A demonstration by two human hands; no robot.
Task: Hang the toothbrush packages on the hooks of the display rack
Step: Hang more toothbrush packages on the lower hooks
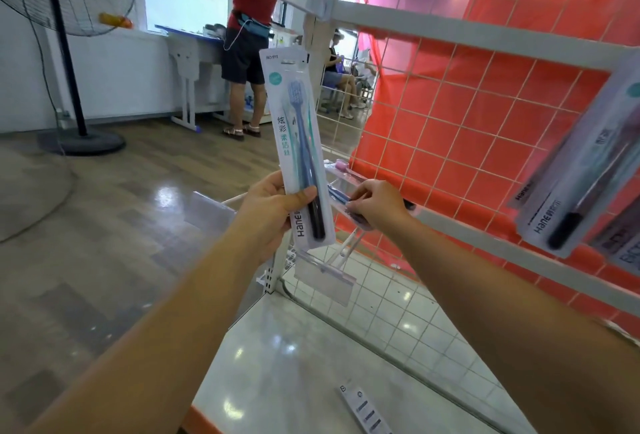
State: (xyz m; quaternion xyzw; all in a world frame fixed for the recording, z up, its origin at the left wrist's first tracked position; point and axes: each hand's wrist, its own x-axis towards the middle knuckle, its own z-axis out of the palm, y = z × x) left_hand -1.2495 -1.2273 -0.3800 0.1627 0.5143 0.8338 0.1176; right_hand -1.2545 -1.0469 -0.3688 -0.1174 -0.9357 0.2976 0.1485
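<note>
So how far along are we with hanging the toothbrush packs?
Partly done: packages already hang on the rack at the right. In hand: the left hand holds one package upright, unhung; the right hand grips another at a lower hook. Left: hanging both.

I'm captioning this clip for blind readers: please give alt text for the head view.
The left hand holds a toothbrush package upright before a wire display rack, while the right hand pinches another package at the rack. More packages hang at right.
</note>
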